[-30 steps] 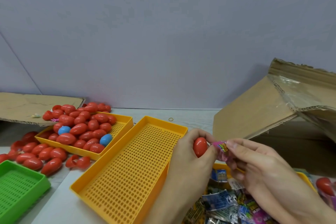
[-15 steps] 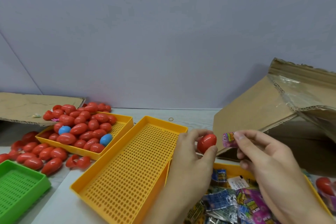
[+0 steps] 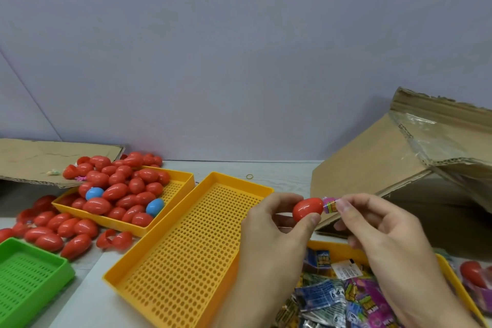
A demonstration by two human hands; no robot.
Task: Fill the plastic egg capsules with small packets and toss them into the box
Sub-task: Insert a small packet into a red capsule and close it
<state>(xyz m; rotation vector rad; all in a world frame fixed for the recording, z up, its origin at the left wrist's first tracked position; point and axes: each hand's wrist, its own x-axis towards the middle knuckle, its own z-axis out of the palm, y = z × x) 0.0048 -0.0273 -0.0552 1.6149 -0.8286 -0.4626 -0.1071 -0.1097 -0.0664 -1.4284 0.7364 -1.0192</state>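
Left hand (image 3: 269,224) gripping red egg capsule (image 3: 308,209), long axis tilted toward box (image 3: 372,168); right hand (image 3: 378,224) pinching small packet (image 3: 330,204) against capsule's box-side end.

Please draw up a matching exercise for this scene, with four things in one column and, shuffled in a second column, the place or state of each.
Things:
1. red egg
2. pink packet
3. blue eggs
4. green tray

Places or states:
A. at the near left corner of the table, nothing in it
B. pinched in the right hand
C. among red eggs in the far yellow tray
D. held in the left hand

Pairs: 1-D, 2-B, 3-C, 4-A
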